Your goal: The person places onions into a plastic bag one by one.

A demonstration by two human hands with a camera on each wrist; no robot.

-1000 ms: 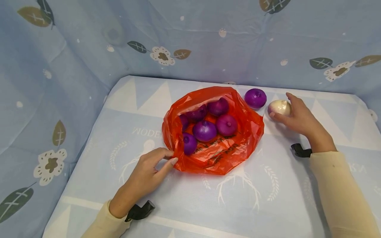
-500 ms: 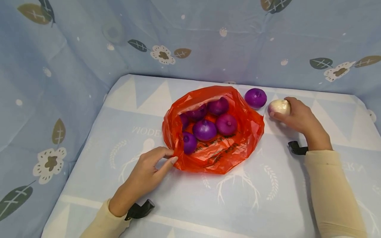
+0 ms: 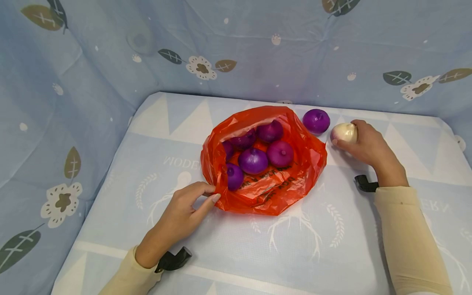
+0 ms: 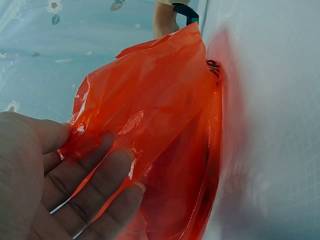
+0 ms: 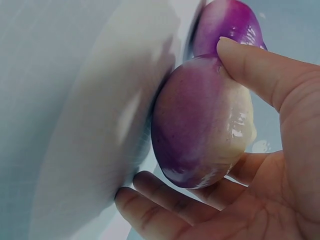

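A red plastic bag (image 3: 309, 172) lies with its mouth spread wide, and several purple onions (image 3: 253, 161) sit inside it. My left hand (image 3: 182, 213) pinches the bag's near-left rim between thumb and fingers; the left wrist view shows the thin red film (image 4: 150, 100) between them. To the right of the bag, my right hand (image 3: 372, 145) grips a white-and-purple onion (image 3: 343, 133), thumb on one side and fingers round the other. In the right wrist view that onion (image 5: 195, 120) looks close to the tabletop; whether it touches is unclear.
Behind the bag's right side rests a loose purple onion (image 3: 316, 121), near the held one. The table (image 3: 236, 254) has a pale blue-and-white patterned cover. Patterned blue cloth (image 3: 258, 49) hangs along the back and left edges.
My right hand's fingers have closed round the white-and-purple onion, which has shifted very slightly left. The left hand stays at the bag's rim.
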